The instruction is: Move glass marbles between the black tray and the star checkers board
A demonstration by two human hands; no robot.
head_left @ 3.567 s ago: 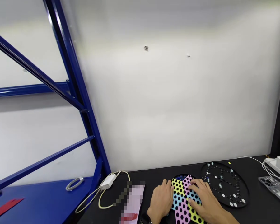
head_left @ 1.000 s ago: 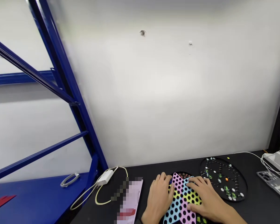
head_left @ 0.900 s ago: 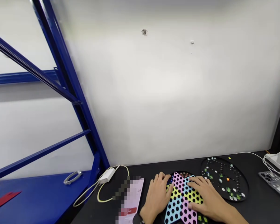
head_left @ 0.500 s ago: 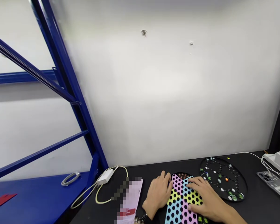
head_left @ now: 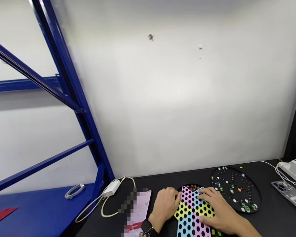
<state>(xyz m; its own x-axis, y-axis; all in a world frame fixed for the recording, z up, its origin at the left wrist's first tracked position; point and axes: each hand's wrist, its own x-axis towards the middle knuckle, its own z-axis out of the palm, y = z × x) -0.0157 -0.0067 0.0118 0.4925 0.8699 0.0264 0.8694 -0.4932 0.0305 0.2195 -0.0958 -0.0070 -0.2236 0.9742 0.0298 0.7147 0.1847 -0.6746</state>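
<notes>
A colourful board (head_left: 191, 214) with pink, yellow and blue sections full of black holes lies at the near edge of the black table (head_left: 266, 217). My left hand (head_left: 164, 205) rests at its left edge, fingers curled against the rim. My right hand (head_left: 215, 210) lies flat on its right part, fingers stretched over the yellow and blue sections. Under the board a dark round tray (head_left: 192, 187) with small beads peeks out at the far side.
A black round board (head_left: 235, 189) dotted with marbles sits to the right. Farther right lie a grey tray (head_left: 289, 196) and a white power strip (head_left: 294, 169) with cables. A white charger (head_left: 111, 189) with cable and a pink paper (head_left: 139, 212) are left. Blue shelving (head_left: 64, 85) stands at left.
The colourful board has turned under my hands, its pink tip swinging and the sections shifting. My left hand has curled in closer to the board's left rim.
</notes>
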